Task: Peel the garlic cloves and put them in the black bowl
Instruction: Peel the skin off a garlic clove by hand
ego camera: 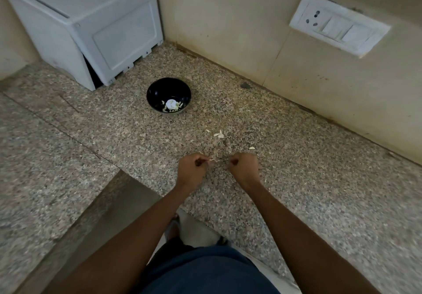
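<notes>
Your table [296, 179] is speckled granite, running back to the wall [239, 31] and ending in a front edge that cuts diagonally under your forearms, with floor below. At the far left corner a white box [91, 26] sits against the wall, its near corner close to the bowl. A switch plate [338, 23] is set in the wall at right. Broad bare granite lies to the right of your hands and between them and the bowl.

The black bowl [168, 95] stands near the box, well apart from your hands, with pale garlic pieces in its bottom. A few skins [218, 134] lie scattered on the table between bowl and hands, another scrap just beyond your right hand.

Your left hand [193, 170] pinches a small pale clove [211, 160] at its fingertips. Your right hand [244, 166] is curled into a fist just beside it, a small gap between them; you cannot tell whether it holds anything.
</notes>
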